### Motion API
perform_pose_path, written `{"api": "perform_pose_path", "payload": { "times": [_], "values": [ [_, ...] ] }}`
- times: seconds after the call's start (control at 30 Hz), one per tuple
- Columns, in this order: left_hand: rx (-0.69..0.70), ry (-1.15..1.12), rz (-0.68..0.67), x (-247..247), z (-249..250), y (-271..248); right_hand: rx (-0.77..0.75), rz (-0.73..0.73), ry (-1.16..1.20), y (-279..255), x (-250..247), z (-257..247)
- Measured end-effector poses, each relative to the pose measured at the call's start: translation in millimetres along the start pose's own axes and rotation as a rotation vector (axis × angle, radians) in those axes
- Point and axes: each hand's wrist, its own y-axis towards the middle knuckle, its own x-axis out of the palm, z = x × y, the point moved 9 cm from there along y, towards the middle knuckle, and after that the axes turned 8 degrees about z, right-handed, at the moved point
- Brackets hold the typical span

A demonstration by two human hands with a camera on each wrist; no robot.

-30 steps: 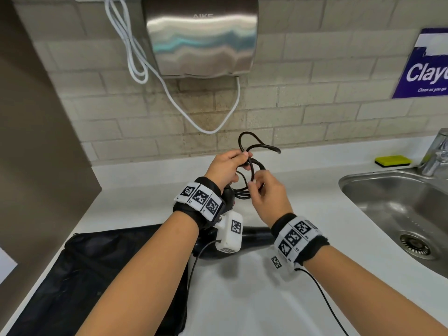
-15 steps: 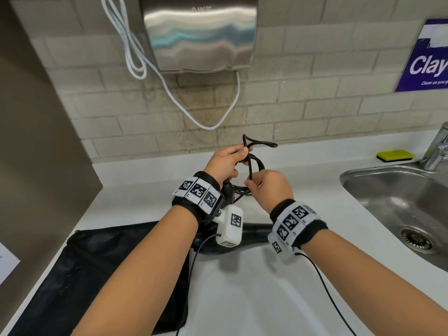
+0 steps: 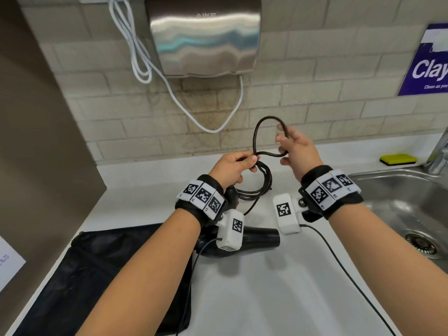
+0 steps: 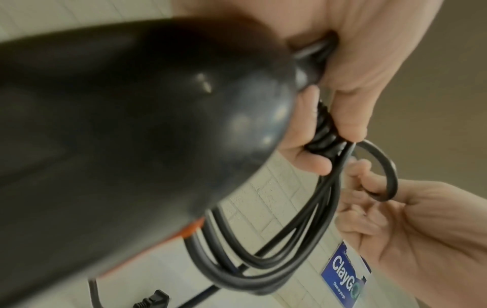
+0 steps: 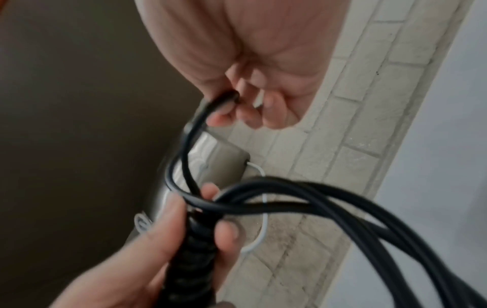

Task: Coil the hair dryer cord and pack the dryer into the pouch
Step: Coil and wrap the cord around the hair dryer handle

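Cord [image 3: 260, 180]: black, most of it gathered into several hanging loops pinched together at the top in the left hand [image 3: 231, 169], held above the counter [image 3: 254, 275] near the back wall. One fresh loop [image 3: 257, 134] stands upright above the bundle, arching from the left fingers over to the right hand [image 3: 294, 147]. A coiled strain-relief section sits inside the left grip, seen from the right wrist.

Left hand: fingers and thumb curled tight round the gathered loops. The dryer's handle end appears to be in or against the same palm, though how it is held cannot be told.

Right hand: fingers loosely curled round the far side of the new loop, thumb against it; level with the left hand and to its right, well apart from it.

Key relation: the new loop lies between the hands, its long axis upright, its base crossing at the left fingertips. Judged next move: the right hand brings the loop leftward and down to the left, which is the fixed anchor.

Hair dryer [image 3: 254, 238]: black barrel lying along the counter below the wrists, nozzle toward the right.

Pouch [image 3: 109, 275]: black, flat on the counter at the left, partly under the left forearm; its opening cannot be made out.

Room: open counter below and in front of the hands. Sink [image 3: 400, 202] edge at right, yellow sponge [image 3: 398, 159] behind it, wall panel at left.
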Motion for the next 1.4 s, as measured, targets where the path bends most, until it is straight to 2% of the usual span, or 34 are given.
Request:
{"api": "perform_pose_path", "payload": {
  "times": [0.07,0.17,0.33,0.47,0.53,0.6,0.67,0.73,0.83,0.93,1.03,1.1,1.17,1.3,1.4],
  "values": [
    [-0.010,-0.031,0.023,-3,-2,3,-0.116,0.034,0.031,-1,-8,-11],
    [-0.020,-0.068,0.060,-7,-5,5,-0.200,0.081,0.084,-4,-14,-14],
    [-0.046,-0.071,0.066,-7,-6,5,-0.413,0.086,0.107,-12,-24,-17],
    [-0.054,-0.095,0.035,-5,-7,3,-0.394,0.111,0.090,-3,-33,-4],
    [-0.055,-0.079,0.044,-6,-6,2,-0.466,0.074,-0.065,-9,-24,-4],
    [-0.057,-0.071,0.075,-8,-6,3,-0.609,-0.036,-0.334,-24,-6,-7],
    [-0.048,-0.061,0.103,-10,-6,5,-0.633,-0.187,-0.484,-37,9,-4],
    [-0.039,-0.046,0.120,-10,-6,5,-0.671,-0.256,-0.551,-45,17,-5],
    [-0.018,-0.033,0.127,-10,-4,5,-0.686,-0.225,-0.651,-50,20,-6],
    [-0.007,-0.028,0.104,-9,-3,4,-0.667,-0.101,-0.739,-48,18,-11],
    [-0.028,-0.068,0.071,-8,-4,2,-0.780,-0.007,-0.934,-52,25,-17],
    [-0.033,-0.074,0.070,-8,-6,2,-0.753,-0.002,-0.998,-51,29,-11],
    [-0.038,-0.079,0.086,-10,-7,3,-0.754,-0.012,-0.955,-55,33,-10],
    [-0.058,-0.094,0.131,-18,-7,6,-0.952,-0.070,-0.814,-75,38,-22],
    [-0.055,-0.090,0.133,-17,-7,7,-0.821,-0.034,-0.569,-65,23,-29]
  ]
}}
